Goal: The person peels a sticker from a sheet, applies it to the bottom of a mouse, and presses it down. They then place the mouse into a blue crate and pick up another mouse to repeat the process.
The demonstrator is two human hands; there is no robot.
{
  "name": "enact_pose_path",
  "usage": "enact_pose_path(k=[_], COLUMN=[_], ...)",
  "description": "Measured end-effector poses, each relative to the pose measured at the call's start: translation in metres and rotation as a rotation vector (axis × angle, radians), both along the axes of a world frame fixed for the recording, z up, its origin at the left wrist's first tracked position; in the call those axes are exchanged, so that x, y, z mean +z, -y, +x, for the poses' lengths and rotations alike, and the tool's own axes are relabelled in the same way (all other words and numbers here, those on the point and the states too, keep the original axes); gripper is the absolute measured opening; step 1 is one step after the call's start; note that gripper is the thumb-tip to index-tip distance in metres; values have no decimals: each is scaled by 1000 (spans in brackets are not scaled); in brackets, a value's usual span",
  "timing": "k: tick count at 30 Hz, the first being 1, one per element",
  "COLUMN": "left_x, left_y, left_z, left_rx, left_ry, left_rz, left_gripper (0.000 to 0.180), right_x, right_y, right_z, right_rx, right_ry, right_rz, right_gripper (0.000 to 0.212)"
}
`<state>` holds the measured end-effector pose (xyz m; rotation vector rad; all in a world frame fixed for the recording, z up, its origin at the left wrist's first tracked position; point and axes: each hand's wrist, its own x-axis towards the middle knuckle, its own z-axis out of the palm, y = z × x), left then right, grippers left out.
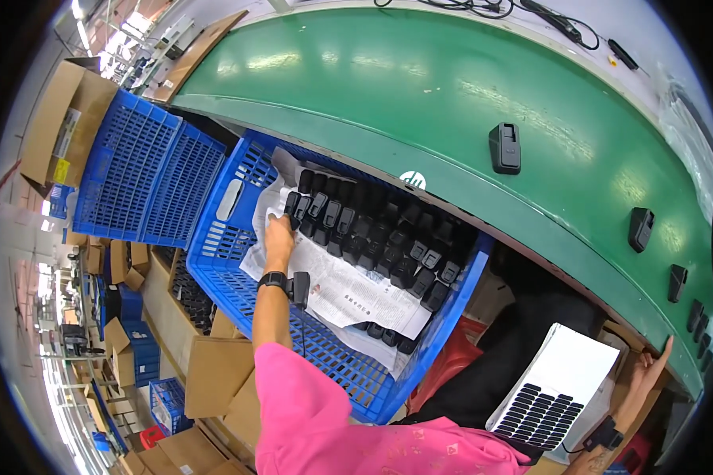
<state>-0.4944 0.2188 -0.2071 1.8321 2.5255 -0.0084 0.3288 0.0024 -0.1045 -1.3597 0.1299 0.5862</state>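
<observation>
My left hand (279, 236) reaches into a large blue plastic basket (214, 269). Its fingers are closed on a small black plastic casing (293, 203) at the left end of the rows. Several more black casings (345, 220) stand packed side by side there, on a printed paper sheet (348, 297). Beneath that sheet, more black casings (390, 336) peek out. My right hand (650, 369) rests at the rim of the green belt (578, 229), holding nothing, fingers apart with one stretched upward. Over my lap lies a white sheet with black oval stickers (540, 412).
On the belt stand a black casing (505, 148), another (641, 229) and several farther right. Blue crates (135, 174) and an open carton (67, 119) stand to the left. Cartons (218, 380) sit beside the basket. Black cables (562, 24) lie beyond the belt.
</observation>
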Motion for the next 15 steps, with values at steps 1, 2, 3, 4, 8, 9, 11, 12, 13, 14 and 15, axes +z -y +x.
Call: enact_pose_path(k=[1,2,3,4,8,9,11,12,13,14,15], left_x=[1,1,0,-1,-2,-5,-11,-12,-12,-13,-13], left_y=[-1,0,-3,-3,-4,-1,6,6,6,4,4], left_z=[-7,-12,-7,-1,8,2,-9,-5,-1,4,6], left_rx=[-12,-20,-25,-42,-41,-38,-38,-42,-33,-24,-23], left_ry=[-9,8,14,-21,-41,-42,126,131,164,196,197], left_rz=[-52,-67,-70,-105,-73,-73,48,45,58,71,69], left_gripper=[41,41,41,39,38,38,39,39,36,33,33], right_x=[4,3,4,4,1,0,-1,0,1,3,5], right_y=[-4,-4,-2,0,0,0,0,-1,-2,-2,-2], right_z=[-7,-5,-2,0,0,2,4,2,1,-2,-5], right_rx=[-15,-11,27,65,-21,-1,22,25,27,22,16], right_ry=[5,4,2,-1,55,44,33,28,23,28,37], right_rz=[-20,-23,-28,-33,-40,-31,-22,-28,-35,-37,-47], right_gripper=[37,37,41,45,39,39,39,38,38,38,38])
